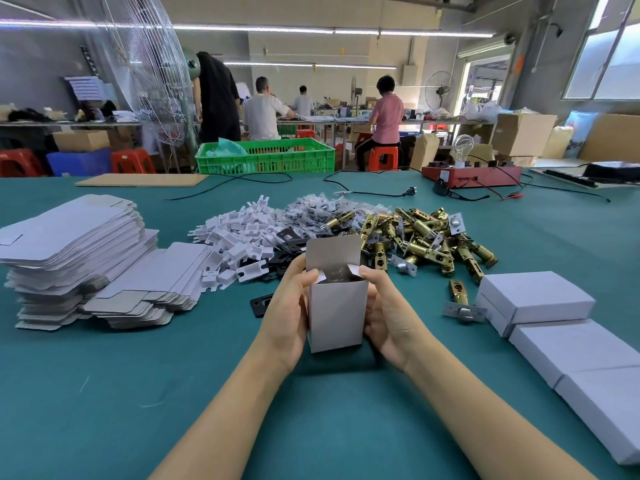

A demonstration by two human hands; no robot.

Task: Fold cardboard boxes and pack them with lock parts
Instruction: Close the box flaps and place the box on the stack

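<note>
An upright white cardboard box (pixel 337 313) stands open-topped between both hands above the green table (pixel 138 393). My left hand (pixel 289 306) grips its left side, thumb on the left side flap. My right hand (pixel 384 310) grips the right side, thumb on the right side flap. The rear lid flap stands up, and dark parts show inside. Behind it lie piles of white plastic pieces (pixel 239 233), bagged parts (pixel 311 209) and brass latches (pixel 429 237). One brass latch (pixel 460 301) lies alone to the right.
Stacks of flat box blanks (pixel 79 254) sit at the left. Closed white boxes (pixel 561 327) line the right edge. A black plate (pixel 261 303) lies by my left hand. Cables, a red test board (pixel 471 174) with a bulb and a green crate (pixel 266 155) stand farther back, with people working beyond.
</note>
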